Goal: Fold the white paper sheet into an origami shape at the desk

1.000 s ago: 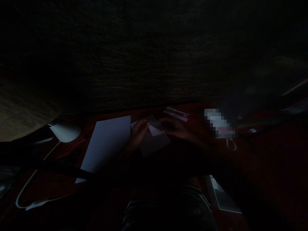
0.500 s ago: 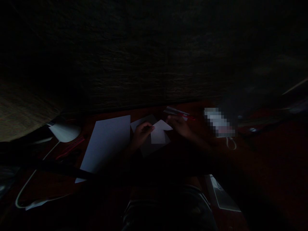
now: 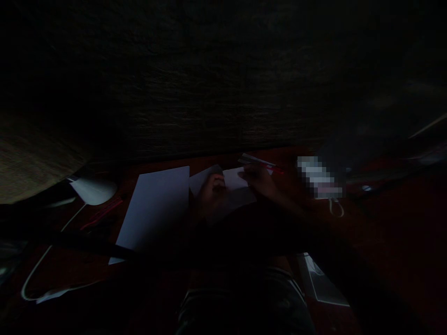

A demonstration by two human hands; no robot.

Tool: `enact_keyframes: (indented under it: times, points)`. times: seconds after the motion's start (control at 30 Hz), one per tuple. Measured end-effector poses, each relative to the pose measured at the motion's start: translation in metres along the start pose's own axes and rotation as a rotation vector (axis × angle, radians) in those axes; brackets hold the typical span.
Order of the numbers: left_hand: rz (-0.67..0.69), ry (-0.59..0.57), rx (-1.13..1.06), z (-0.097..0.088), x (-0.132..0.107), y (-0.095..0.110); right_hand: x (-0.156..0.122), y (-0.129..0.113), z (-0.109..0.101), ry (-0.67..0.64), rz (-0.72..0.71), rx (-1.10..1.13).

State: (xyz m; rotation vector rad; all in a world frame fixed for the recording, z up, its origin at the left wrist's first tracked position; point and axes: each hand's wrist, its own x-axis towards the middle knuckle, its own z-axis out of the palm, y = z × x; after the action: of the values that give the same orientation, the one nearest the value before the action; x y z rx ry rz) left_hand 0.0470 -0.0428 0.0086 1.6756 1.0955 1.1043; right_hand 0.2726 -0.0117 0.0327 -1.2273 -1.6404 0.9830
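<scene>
Table (image 3: 349, 223): a dark reddish surface is seen under all items; the light is very dim.
Large white sheet (image 3: 153, 207): it is laid flat on the table, just left of the hands.
White lamp shade (image 3: 92, 190): it is placed well left of the sheet.
Folded paper (image 3: 234, 179): it is located between both hands, on a grey sheet, right of the large sheet.
Left hand (image 3: 213, 193): the fingers are curled onto the paper's left edge; a closed grip cannot be told.
Right hand (image 3: 260, 179): the fingertips are set on the paper's right edge; a closed grip cannot be told.
</scene>
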Motion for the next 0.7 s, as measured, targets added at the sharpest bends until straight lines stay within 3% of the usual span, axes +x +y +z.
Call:
enact_keyframes:
  times: [0.13,0.3,0.37,0.53,0.7]
  points:
    - [0.222,0.002,0.33,-0.001,-0.005,0.005,0.0,0.006,0.002,0.025,0.005,-0.083]
    - [0.346,-0.281,0.536,-0.003,-0.006,0.014,-0.004,0.003,0.004,0.058,-0.004,-0.324]
    - [0.356,-0.331,0.575,-0.002,-0.008,0.016,-0.005,0.001,0.003,0.065,-0.008,-0.427]
    - [0.329,-0.293,0.566,0.002,-0.011,0.017,-0.01,-0.003,0.005,0.017,-0.064,-0.583]
    - [0.291,-0.262,0.514,0.001,-0.012,0.011,-0.012,-0.002,0.012,-0.144,-0.167,-0.543]
